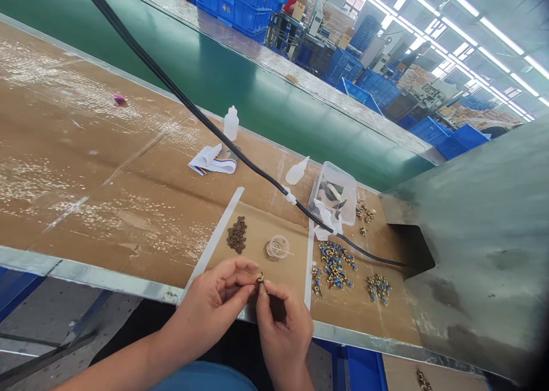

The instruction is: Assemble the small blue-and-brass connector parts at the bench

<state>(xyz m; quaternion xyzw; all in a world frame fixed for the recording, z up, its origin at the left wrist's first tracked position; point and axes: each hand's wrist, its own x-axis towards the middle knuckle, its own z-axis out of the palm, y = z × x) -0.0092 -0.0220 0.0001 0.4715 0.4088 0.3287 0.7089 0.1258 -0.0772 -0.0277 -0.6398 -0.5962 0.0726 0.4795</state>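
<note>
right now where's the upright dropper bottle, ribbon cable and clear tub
upright dropper bottle (231, 126), head view, on its body
ribbon cable (221, 164), head view, on its coloured edge
clear tub (341, 176), head view, on its wall

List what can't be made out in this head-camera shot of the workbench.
Head view:
- The small brass-coloured part pinched between the left hand and right hand: too small, and the fingers cover much of it.
- The contents of the clear plastic tub: partly hidden by white paper.
- The pink object: too small to identify.
- The loose parts below the bench: cut off by the bottom edge.
</note>
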